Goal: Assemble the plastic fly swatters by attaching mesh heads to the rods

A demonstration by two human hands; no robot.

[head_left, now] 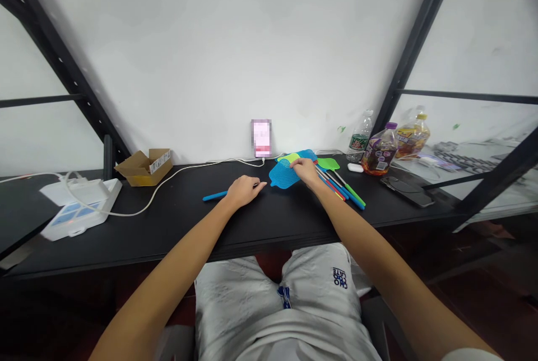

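A blue fly swatter (282, 176) lies across the black desk (176, 221), its handle pointing left. My left hand (245, 189) rests on that handle with fingers curled round it. My right hand (305, 170) pinches the far edge of the blue swatter head. Under and beside it lie several more swatters (336, 180) in blue, green, yellow and red, their handles fanned toward the front right.
A phone (261, 138) leans on the wall, charging by a white cable (168, 179). At left sit a white power strip (79, 207) and a cardboard box (145, 167). At right stand three bottles (380, 151), an earbud case (355, 167) and a dark phone (407, 190).
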